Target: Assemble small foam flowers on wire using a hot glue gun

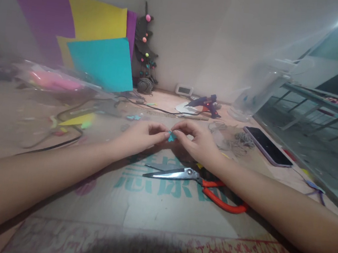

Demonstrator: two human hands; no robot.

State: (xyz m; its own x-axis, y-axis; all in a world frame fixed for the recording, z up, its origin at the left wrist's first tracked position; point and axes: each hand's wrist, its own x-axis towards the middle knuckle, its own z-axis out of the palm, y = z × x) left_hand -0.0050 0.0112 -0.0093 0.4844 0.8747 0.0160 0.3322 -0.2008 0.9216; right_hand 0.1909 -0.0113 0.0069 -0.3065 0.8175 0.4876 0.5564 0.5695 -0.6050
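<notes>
My left hand [139,135] and my right hand [197,141] meet at the middle of the table, fingertips pinched together on a small teal paper piece [172,136] held just above the cardboard sheet [136,203]. Both hands are closed on it, the left from the left side and the right from the right side. Red-handled scissors [193,179] lie shut on the cardboard just in front of my right wrist, blades pointing left.
A purple glue gun [204,103] and black cable [158,109] lie behind the hands. A phone [266,146] rests at right. Purple, yellow and teal sheets [103,61] lean on the wall, beside a dark decorated tree shape [143,51]. Plastic bags [56,80] sit left.
</notes>
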